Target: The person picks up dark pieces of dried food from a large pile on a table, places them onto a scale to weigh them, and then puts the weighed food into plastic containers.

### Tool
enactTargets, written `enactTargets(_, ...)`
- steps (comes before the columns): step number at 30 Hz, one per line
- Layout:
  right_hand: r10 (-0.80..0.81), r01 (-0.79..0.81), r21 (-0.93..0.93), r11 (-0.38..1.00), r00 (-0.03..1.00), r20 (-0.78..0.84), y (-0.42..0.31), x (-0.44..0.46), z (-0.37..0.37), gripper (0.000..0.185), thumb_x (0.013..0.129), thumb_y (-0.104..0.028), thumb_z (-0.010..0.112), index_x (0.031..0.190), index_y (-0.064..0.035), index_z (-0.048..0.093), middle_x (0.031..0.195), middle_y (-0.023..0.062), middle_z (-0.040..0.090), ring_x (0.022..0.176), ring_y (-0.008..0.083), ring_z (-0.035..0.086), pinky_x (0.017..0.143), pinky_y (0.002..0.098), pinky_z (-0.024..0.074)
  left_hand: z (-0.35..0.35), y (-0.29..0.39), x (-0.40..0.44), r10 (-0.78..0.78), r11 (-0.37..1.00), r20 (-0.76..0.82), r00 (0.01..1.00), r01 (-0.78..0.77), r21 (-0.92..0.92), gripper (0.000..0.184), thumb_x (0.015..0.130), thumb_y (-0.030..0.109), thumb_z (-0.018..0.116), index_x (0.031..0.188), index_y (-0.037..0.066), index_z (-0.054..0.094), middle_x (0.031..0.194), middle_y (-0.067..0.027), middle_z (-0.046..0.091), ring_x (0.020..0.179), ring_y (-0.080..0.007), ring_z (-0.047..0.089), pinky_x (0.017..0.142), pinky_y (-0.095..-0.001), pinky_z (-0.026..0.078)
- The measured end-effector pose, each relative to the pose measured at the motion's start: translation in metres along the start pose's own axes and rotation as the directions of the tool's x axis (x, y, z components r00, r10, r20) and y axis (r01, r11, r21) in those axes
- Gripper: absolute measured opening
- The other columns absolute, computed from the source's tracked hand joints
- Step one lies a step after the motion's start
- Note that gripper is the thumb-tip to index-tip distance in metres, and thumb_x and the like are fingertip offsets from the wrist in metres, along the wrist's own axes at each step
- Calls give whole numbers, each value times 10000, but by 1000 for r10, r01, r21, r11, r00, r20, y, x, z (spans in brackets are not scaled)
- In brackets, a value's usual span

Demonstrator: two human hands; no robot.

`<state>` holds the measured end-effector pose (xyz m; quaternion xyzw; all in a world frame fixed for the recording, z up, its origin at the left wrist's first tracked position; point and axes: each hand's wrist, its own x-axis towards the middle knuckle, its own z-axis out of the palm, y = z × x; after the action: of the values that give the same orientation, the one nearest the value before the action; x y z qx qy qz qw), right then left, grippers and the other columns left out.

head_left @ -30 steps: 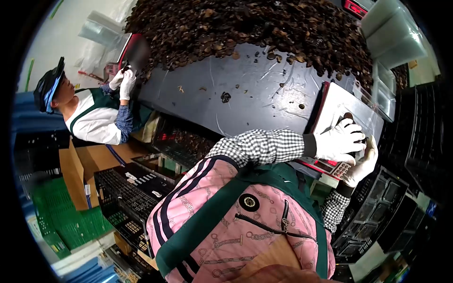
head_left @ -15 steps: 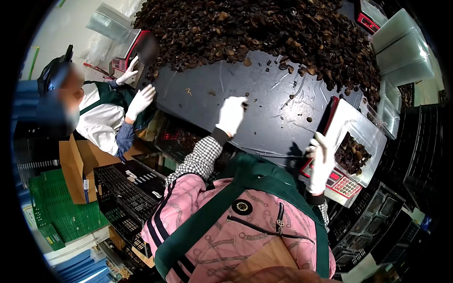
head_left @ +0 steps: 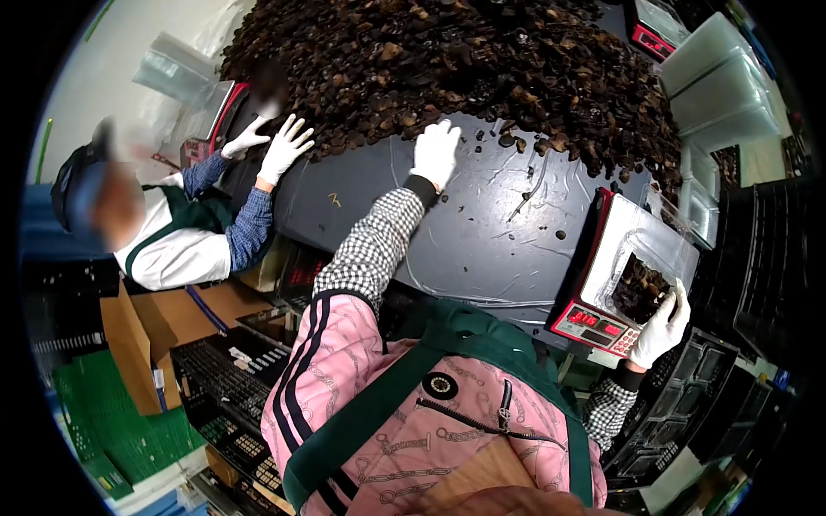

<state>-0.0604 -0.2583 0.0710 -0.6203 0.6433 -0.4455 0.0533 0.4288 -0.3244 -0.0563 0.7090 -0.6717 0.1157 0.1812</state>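
White-gloved left hand [head_left: 436, 155] at the near edge of a dark heap [head_left: 465, 73] on the bench [head_left: 508, 249], left of the scale [head_left: 602, 258]; cannot tell what its grip holds. Atop the scale, a clear tray [head_left: 625, 251] carries dark pieces [head_left: 641, 288]; right hand [head_left: 661, 331] alongside, grip unclear.

At the left stands another person [head_left: 185, 232] in a white top, green apron and dark cap. A blue curtain [head_left: 43, 225] hangs behind, beside a pale wall [head_left: 82, 95]. On the near left an open cardboard box [head_left: 133, 357] sits between green crates [head_left: 120, 421] and a black crate [head_left: 228, 378] bearing white labels. More black crates [head_left: 766, 258] line the right; a red-fronted scale [head_left: 656, 41] stands far right.
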Motion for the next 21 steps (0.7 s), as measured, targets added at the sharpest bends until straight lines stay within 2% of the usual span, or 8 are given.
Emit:
enactTargets(4, -144, 153, -244, 958, 988, 55, -10, 5, -1, 276, 932, -27, 639, 1207, -12, 655, 1176, 124, 657, 1105, 268, 609, 977, 369, 477, 27, -33, -2, 50, 998, 247, 968, -42, -38, 264, 804, 13, 565, 1056, 57, 628, 1022, -164, 609, 959, -349, 580, 823, -430, 503)
enactTargets(7, -246, 247, -140, 959, 969, 27, -55, -1, 15, 287, 909, 31, 613, 1191, 1, 656, 1154, 131, 665, 1105, 277, 608, 996, 379, 465, 3, -28, -34, 36, 966, 154, 987, 5, -257, 127, 837, 39, 572, 954, 59, 615, 909, -166, 584, 894, -363, 575, 815, -437, 491)
enactTargets(9, -137, 134, 41, 990, 988, 78, -71, -10, 33, 282, 921, 20, 600, 1199, 6, 645, 1156, 138, 662, 1090, 265, 617, 991, 371, 469, -43, -22, -67, 26, 912, 299, 954, 100, -397, 132, 866, 95, 570, 977, 49, 624, 928, -175, 614, 906, -369, 600, 817, -443, 500)
enactTargets(14, 35, -170, 368, 914, 938, 346, -90, -27, 104, 377, 932, -16, 585, 1307, 11, 581, 1284, 155, 617, 1182, 257, 597, 1056, 379, 444, -136, -35, -173, -48, 926, 776, 629, 319, -201, 209, 827, 181, 657, 975, 34, 679, 959, -183, 685, 912, -368, 661, 817, -439, 526)
enactTargets(17, -10, -173, 370, 913, 896, 444, -112, -17, 146, 515, 908, -69, 662, 1394, 5, 506, 1374, 171, 560, 1257, 276, 556, 1091, 383, 421, -168, -49, -184, -83, 932, 922, 379, 356, -62, 584, 753, 315, 794, 1242, 35, 642, 1191, -214, 666, 1135, -369, 624, 985, -408, 487)
enactTargets(18, -42, -179, 427, 886, 887, 459, -116, -10, 163, 568, 897, -88, 691, 1417, 2, 481, 1394, 173, 545, 1276, 282, 543, 1095, 386, 418, -168, -52, -172, -125, 901, 888, 442, 425, -85, 648, 770, 331, 794, 1312, 33, 599, 1300, -222, 606, 1220, -372, 567, 1049, -409, 445)
enactTargets(20, -153, -112, 501, 858, 876, 457, -130, 10, 194, 681, 866, -118, 742, 1458, -3, 425, 1453, 172, 489, 1332, 280, 484, 1122, 388, 386, -151, -59, -140, -200, 829, 615, 763, 466, -309, 678, 789, 339, 790, 1362, 54, 567, 1414, -213, 526, 1301, -348, 510, 1097, -417, 408)
enactTargets(21, -194, -56, 509, 859, 884, 425, -135, 24, 212, 713, 853, -139, 754, 1467, -9, 415, 1462, 176, 478, 1351, 288, 462, 1136, 397, 365, -140, -60, -113, -234, 852, 504, 831, 425, -305, 708, 793, 348, 789, 1392, 64, 539, 1445, -208, 497, 1337, -337, 476, 1121, -417, 382)
